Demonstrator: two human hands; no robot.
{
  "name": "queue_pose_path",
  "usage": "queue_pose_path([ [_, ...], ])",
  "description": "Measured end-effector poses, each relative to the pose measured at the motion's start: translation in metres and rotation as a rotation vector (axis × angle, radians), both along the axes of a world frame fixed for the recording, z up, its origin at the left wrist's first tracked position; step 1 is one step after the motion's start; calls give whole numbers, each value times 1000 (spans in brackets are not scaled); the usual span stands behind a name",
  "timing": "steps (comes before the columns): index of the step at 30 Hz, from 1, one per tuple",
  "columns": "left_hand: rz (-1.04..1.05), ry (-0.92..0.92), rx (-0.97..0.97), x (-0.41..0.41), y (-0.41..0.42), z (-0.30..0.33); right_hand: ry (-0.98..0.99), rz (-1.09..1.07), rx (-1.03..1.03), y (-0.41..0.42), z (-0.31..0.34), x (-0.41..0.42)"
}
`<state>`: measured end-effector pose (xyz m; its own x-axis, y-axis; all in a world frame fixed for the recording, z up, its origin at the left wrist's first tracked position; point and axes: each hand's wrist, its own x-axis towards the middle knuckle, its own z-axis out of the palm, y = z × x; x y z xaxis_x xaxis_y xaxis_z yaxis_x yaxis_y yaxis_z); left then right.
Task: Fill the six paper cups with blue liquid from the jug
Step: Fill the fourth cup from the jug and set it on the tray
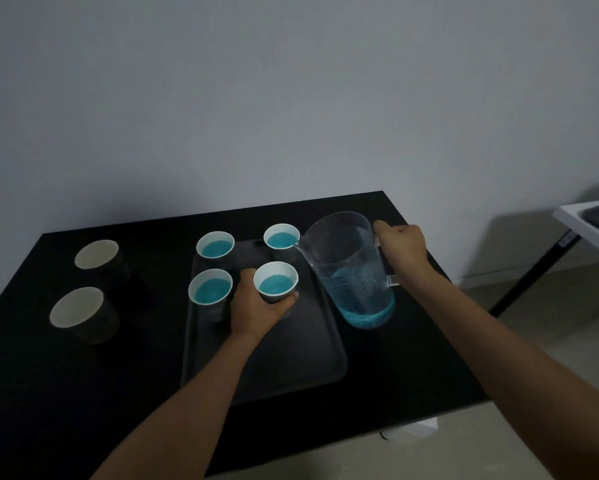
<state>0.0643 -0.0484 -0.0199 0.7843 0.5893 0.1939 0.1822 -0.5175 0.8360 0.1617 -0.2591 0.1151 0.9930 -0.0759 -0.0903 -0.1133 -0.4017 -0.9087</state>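
Paper cups: four on the tray [291, 372] hold blue liquid, and the left hand [256, 306] wraps its fingers round the near-right cup [275, 284]. Right hand [403, 247] grips the jug [353, 271] handle, jug upright beside it. Two empty cups [96, 253] [77, 307], well left of the left hand, probably need fetching next.

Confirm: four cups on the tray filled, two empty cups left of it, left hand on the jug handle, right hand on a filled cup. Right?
Hands are swapped. The head view shows the right hand gripping the jug handle and the left hand holding a filled cup. The rest holds.
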Motion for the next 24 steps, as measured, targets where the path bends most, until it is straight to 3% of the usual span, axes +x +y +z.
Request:
queue_pose_path([
  [7,-4,50,-4,27,-1,0,143,-80,260,-9,-10,5],
  [24,-75,127,-104,35,-12,-15,168,-45,324,-24,-9,4],
])
